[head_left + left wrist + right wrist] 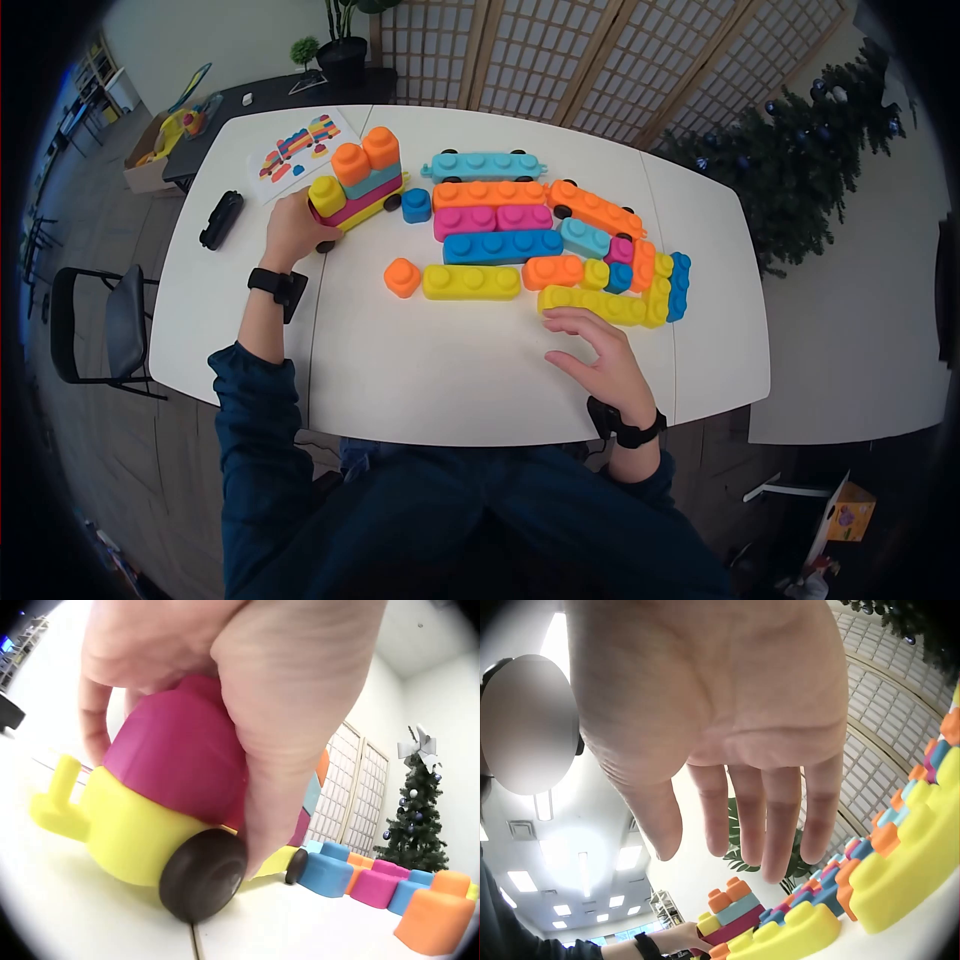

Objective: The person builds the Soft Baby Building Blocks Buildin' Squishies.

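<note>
My left hand grips the near end of a yellow wheeled car stacked with magenta, light blue, orange and yellow blocks. In the left wrist view its thumb lies along the magenta block, just above a black wheel. My right hand, fingers spread and holding nothing, hovers by a long yellow block; the right wrist view shows its palm and straight fingers. Between the hands lie an orange block and a yellow block. A small blue block sits beside the car.
Rows of coloured blocks, a light blue wheeled base and orange wheeled bases cover the table's middle and right. A printed picture sheet lies behind my left hand, with a black object to its left. A chair stands at the left.
</note>
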Tool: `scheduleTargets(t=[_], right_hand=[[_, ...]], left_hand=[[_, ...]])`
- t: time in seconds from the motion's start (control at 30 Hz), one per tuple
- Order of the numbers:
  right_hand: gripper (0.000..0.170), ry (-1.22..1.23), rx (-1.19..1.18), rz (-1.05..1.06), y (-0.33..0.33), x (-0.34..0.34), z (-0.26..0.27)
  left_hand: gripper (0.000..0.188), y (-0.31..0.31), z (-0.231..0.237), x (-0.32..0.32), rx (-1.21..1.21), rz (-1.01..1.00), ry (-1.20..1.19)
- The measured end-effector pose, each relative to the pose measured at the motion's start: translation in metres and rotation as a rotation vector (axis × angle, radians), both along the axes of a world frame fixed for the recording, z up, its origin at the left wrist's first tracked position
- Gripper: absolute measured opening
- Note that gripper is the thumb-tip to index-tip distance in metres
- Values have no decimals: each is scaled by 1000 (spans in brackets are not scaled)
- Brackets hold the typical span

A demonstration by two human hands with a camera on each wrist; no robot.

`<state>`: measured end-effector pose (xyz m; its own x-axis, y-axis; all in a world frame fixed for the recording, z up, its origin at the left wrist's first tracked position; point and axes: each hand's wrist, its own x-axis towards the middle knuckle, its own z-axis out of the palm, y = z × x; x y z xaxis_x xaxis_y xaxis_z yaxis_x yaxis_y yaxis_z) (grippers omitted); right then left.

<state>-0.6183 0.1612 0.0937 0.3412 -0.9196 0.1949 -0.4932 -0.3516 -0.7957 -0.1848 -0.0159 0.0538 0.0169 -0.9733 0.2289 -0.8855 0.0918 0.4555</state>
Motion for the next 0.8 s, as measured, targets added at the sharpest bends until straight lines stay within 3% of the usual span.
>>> scheduleTargets(t=[0.2,0.4,0.5,0.7,0.8], right_hand=[[37,122,-96,37,-21,-12,56],[37,373,-188,56,-103,-6,82],[36,493,-223,69,-164,1,68],[38,562,-194,72,-271,20,1],[43,543,-176,91,-301,23,-26]], left_hand=[[58,4,3,-7,70,-26,40],[59,11,1,-10,74,-32,29],[61,12,2,-12,92,-11,30],[86,12,1,-6,172,1,-10],[95,28,6,-13,90,-55,169]])
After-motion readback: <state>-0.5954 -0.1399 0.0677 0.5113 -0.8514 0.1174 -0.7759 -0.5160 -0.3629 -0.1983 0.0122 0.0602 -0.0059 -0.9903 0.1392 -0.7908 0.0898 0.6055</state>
